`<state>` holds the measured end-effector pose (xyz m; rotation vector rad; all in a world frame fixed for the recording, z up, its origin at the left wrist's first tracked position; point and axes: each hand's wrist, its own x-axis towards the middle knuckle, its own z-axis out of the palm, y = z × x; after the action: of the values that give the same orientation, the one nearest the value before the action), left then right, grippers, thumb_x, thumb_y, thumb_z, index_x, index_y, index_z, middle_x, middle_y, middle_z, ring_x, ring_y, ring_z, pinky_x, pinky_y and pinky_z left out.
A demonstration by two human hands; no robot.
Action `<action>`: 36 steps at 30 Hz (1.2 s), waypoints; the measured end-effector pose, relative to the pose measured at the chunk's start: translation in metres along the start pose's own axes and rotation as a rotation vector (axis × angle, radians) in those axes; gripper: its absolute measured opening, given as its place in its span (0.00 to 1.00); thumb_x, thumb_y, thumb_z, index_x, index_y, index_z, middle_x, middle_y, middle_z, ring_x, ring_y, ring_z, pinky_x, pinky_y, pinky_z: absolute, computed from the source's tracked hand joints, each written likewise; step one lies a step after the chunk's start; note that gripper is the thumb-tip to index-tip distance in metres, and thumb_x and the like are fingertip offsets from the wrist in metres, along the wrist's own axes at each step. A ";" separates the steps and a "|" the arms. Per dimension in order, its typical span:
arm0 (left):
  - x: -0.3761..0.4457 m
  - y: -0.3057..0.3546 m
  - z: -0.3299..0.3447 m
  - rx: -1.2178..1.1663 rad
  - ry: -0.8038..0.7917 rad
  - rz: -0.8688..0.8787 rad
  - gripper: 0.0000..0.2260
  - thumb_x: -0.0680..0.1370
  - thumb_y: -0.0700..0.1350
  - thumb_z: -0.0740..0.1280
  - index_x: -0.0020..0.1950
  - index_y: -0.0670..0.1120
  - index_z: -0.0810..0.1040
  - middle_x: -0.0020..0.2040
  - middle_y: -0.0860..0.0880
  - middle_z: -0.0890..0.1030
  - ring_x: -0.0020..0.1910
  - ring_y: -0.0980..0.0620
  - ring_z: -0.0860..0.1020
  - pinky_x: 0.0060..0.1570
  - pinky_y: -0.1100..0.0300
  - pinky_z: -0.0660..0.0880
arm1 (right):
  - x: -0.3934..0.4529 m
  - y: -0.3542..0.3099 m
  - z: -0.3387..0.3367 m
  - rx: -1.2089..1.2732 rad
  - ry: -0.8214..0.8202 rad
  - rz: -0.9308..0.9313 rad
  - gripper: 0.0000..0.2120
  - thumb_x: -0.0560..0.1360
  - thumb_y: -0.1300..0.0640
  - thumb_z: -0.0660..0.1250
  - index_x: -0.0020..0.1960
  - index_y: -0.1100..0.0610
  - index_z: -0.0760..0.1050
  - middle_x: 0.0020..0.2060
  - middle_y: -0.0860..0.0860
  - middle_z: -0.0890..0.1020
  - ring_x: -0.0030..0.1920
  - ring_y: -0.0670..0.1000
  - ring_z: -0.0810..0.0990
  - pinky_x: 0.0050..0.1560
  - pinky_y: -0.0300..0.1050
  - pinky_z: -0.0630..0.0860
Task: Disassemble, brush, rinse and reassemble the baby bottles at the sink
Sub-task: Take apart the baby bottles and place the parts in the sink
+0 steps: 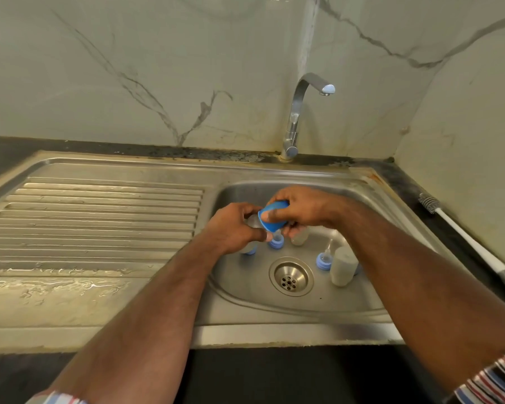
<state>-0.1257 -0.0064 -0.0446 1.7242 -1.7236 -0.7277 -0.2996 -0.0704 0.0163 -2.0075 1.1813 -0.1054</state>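
While your right hand [301, 209] fingers curl round blue cap [271, 215] over sink [318, 304], pinch bottle [252, 221] firmly with left hand [233, 228]; twist apart squarely.

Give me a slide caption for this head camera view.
Both hands grip a blue-capped baby bottle over the sink.

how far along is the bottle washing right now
Early on, it seems. Done: at least two bottles look taken apart, with a bottle body and a blue teat ring lying loose in the sink basin. In hand: the right hand grips a blue cap on the bottle that the left hand holds. Left: the brush lies on the counter and the tap runs no water, so brushing, rinsing and reassembly likely remain.
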 end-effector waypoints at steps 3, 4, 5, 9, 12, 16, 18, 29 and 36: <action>0.000 -0.003 0.000 -0.032 -0.044 -0.022 0.28 0.63 0.59 0.78 0.62 0.55 0.83 0.52 0.53 0.85 0.54 0.53 0.82 0.61 0.47 0.77 | -0.006 0.003 -0.017 -0.061 0.108 -0.153 0.21 0.67 0.75 0.71 0.52 0.53 0.83 0.56 0.47 0.82 0.58 0.49 0.81 0.50 0.38 0.78; 0.000 -0.003 0.002 -0.054 -0.038 -0.021 0.28 0.63 0.59 0.78 0.62 0.54 0.84 0.53 0.53 0.85 0.54 0.53 0.82 0.62 0.46 0.77 | -0.009 0.003 -0.024 -0.057 0.143 -0.176 0.23 0.65 0.78 0.70 0.50 0.54 0.83 0.57 0.46 0.82 0.59 0.48 0.80 0.51 0.37 0.77; 0.001 -0.003 0.003 -0.078 -0.014 -0.021 0.28 0.64 0.58 0.79 0.63 0.54 0.83 0.54 0.53 0.85 0.55 0.54 0.82 0.63 0.46 0.77 | -0.011 0.005 -0.030 -0.027 0.161 -0.180 0.24 0.64 0.78 0.70 0.51 0.54 0.83 0.56 0.46 0.82 0.58 0.47 0.80 0.51 0.37 0.79; 0.003 -0.002 0.001 -0.157 0.113 -0.055 0.27 0.70 0.52 0.80 0.68 0.52 0.78 0.59 0.54 0.82 0.57 0.55 0.79 0.59 0.54 0.76 | -0.011 0.019 -0.026 0.323 0.184 -0.036 0.26 0.70 0.72 0.74 0.62 0.52 0.77 0.53 0.54 0.83 0.48 0.55 0.85 0.45 0.48 0.84; 0.006 -0.006 0.000 -0.170 0.172 -0.075 0.26 0.71 0.49 0.79 0.67 0.52 0.77 0.58 0.55 0.80 0.55 0.56 0.78 0.52 0.60 0.71 | -0.002 0.030 -0.009 0.450 0.202 0.067 0.24 0.74 0.72 0.69 0.63 0.51 0.72 0.50 0.60 0.84 0.45 0.60 0.86 0.47 0.57 0.84; 0.007 -0.010 0.002 -0.116 0.120 -0.068 0.25 0.70 0.49 0.80 0.65 0.52 0.77 0.58 0.53 0.81 0.56 0.54 0.79 0.54 0.57 0.74 | 0.006 0.031 -0.005 0.634 0.102 0.058 0.25 0.74 0.75 0.64 0.65 0.53 0.72 0.55 0.63 0.82 0.51 0.62 0.86 0.52 0.58 0.83; 0.007 -0.009 0.003 -0.071 0.086 -0.050 0.26 0.70 0.49 0.80 0.66 0.53 0.78 0.58 0.54 0.80 0.56 0.54 0.78 0.54 0.58 0.74 | 0.008 0.028 -0.007 0.664 0.015 0.059 0.24 0.74 0.72 0.66 0.65 0.52 0.73 0.56 0.63 0.81 0.52 0.64 0.85 0.51 0.56 0.83; 0.012 -0.008 0.002 -0.299 0.254 -0.148 0.25 0.74 0.50 0.77 0.68 0.49 0.76 0.60 0.52 0.81 0.56 0.52 0.79 0.57 0.55 0.77 | 0.043 0.036 0.040 0.024 0.042 0.139 0.20 0.68 0.66 0.77 0.56 0.55 0.77 0.52 0.57 0.81 0.48 0.57 0.85 0.47 0.49 0.84; 0.014 -0.012 0.000 -0.268 0.303 -0.129 0.24 0.76 0.49 0.75 0.70 0.50 0.74 0.58 0.54 0.78 0.56 0.54 0.77 0.54 0.59 0.72 | 0.084 0.029 0.101 -0.329 -0.181 0.153 0.25 0.69 0.59 0.79 0.62 0.50 0.74 0.59 0.51 0.78 0.45 0.51 0.86 0.47 0.45 0.84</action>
<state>-0.1175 -0.0203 -0.0531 1.6701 -1.2617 -0.6784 -0.2290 -0.0830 -0.0972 -2.1426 1.2934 0.3623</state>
